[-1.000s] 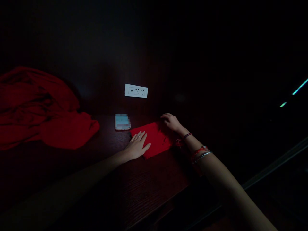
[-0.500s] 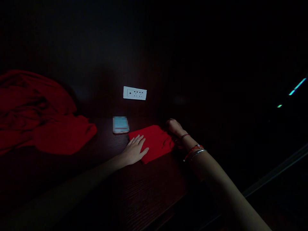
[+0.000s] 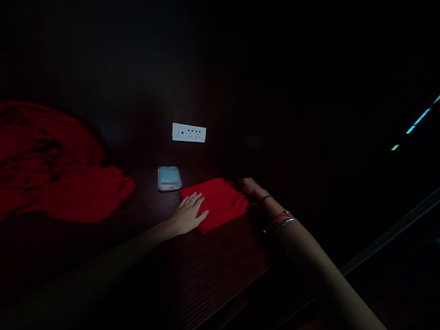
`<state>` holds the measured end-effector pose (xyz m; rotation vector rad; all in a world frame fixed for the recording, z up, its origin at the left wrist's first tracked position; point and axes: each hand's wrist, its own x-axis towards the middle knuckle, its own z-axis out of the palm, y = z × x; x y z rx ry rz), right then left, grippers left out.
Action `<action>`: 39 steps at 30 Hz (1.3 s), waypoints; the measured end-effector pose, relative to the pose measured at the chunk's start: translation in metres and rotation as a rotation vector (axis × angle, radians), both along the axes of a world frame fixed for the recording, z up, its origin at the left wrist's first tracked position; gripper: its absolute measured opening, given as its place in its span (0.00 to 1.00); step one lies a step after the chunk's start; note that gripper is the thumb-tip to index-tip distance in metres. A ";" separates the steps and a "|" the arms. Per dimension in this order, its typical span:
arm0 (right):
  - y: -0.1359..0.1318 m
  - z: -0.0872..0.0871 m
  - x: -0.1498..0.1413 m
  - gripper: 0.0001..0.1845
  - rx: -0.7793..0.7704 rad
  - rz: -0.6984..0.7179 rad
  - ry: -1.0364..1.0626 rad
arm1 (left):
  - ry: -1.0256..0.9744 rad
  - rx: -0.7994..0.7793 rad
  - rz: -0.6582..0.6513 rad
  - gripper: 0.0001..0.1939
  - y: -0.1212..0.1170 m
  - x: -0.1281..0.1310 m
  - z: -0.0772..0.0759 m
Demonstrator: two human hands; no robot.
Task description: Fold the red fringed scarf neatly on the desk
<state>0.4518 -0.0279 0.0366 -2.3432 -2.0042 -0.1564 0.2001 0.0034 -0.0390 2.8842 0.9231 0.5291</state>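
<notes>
One red cloth [image 3: 223, 206] is lying flat on a dark wooden table [image 3: 220, 270], slanting in a rough rectangle, with thin strands of fringe [image 3: 238, 199] showing at its right end. Its left end is being covered by the left hand [image 3: 187, 219], which is being held palm down, fingers spread and straight, with nothing being gripped. A ring [image 3: 192, 200] is being worn on that hand. At the far right corner, beside the fringe, the right hand [image 3: 252, 187] is being held with its fingers curled; because the fingertips are being hidden in shadow, how tightly they are closed, and whether any cloth is being gripped, cannot be told. On the right wrist a dark band [image 3: 266, 197], a red bracelet [image 3: 282, 215] and a silver bangle [image 3: 287, 222] are being worn.

Just beyond the cloth's left end, a phone [image 3: 169, 178] is lying, its screen being masked by coarse squares. Above it, a white socket [image 3: 189, 133] is being carried by the dark wall [image 3: 113, 73]. Well to the left, a larger red heap [image 3: 85, 192] is lying rumpled, partly being cut off by the picture's edge. At far right, thin strips of light [image 3: 417, 121] are glowing; most of the surroundings are being swallowed by darkness.
</notes>
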 end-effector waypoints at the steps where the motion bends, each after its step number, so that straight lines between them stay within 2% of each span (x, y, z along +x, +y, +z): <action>1: -0.004 0.006 -0.001 0.15 0.033 -0.005 0.004 | 0.003 0.000 0.000 0.29 0.000 0.000 0.000; 3: -0.013 0.013 -0.012 0.16 0.123 0.048 0.042 | 0.014 -0.005 -0.003 0.30 0.001 0.001 0.000; 5: -0.023 0.013 -0.029 0.14 0.160 0.206 0.083 | 0.026 -0.012 -0.005 0.30 0.001 0.000 0.002; 7: -0.033 0.006 -0.044 0.12 0.092 0.371 0.054 | 0.036 -0.019 -0.009 0.30 0.001 -0.002 0.004; 8: -0.037 0.001 -0.048 0.11 0.040 0.398 0.005 | 0.040 -0.021 -0.011 0.30 0.000 -0.004 0.004; 10: -0.044 -0.006 -0.047 0.11 -0.028 0.318 -0.108 | 0.049 -0.023 -0.020 0.30 0.001 -0.006 0.005; 12: -0.048 -0.007 -0.035 0.12 -0.056 0.143 -0.181 | 0.058 -0.020 -0.030 0.30 0.001 -0.008 0.004; 14: -0.052 -0.002 -0.020 0.12 -0.083 0.017 -0.207 | 0.062 -0.015 -0.039 0.30 0.002 -0.010 0.003; 16: -0.055 0.007 -0.010 0.13 -0.099 -0.020 -0.204 | 0.065 -0.013 -0.047 0.30 0.004 -0.012 0.002; 19: -0.059 0.016 -0.016 0.15 0.046 0.044 -0.157 | 0.076 -0.020 -0.060 0.29 0.005 -0.019 0.003; 21: -0.061 0.014 -0.032 0.14 0.160 0.169 -0.068 | 0.087 -0.025 -0.073 0.29 0.004 -0.028 0.005; 22: -0.062 0.011 -0.041 0.14 0.170 0.244 -0.011 | 0.092 -0.025 -0.080 0.29 0.004 -0.033 0.006; 25: -0.063 -0.006 -0.059 0.12 0.024 0.404 0.097 | 0.104 -0.016 -0.095 0.29 0.001 -0.048 0.008; 28: -0.066 -0.019 -0.056 0.11 -0.080 0.368 0.059 | 0.121 -0.005 -0.097 0.28 -0.002 -0.059 0.008; 30: -0.070 -0.018 -0.047 0.09 -0.131 0.302 0.007 | 0.140 0.000 -0.097 0.28 -0.002 -0.065 0.009; 32: -0.076 -0.011 -0.042 0.08 -0.104 0.303 0.001 | 0.173 -0.007 -0.116 0.29 0.002 -0.074 0.011; 35: -0.087 -0.002 -0.054 0.09 0.061 0.509 0.097 | 0.234 -0.041 -0.195 0.29 0.012 -0.097 0.017; 37: -0.094 -0.006 -0.072 0.09 0.048 0.707 0.138 | 0.256 -0.062 -0.247 0.28 0.019 -0.117 0.021; 39: -0.100 -0.016 -0.089 0.08 -0.019 0.834 0.128 | 0.262 -0.077 -0.276 0.27 0.024 -0.134 0.023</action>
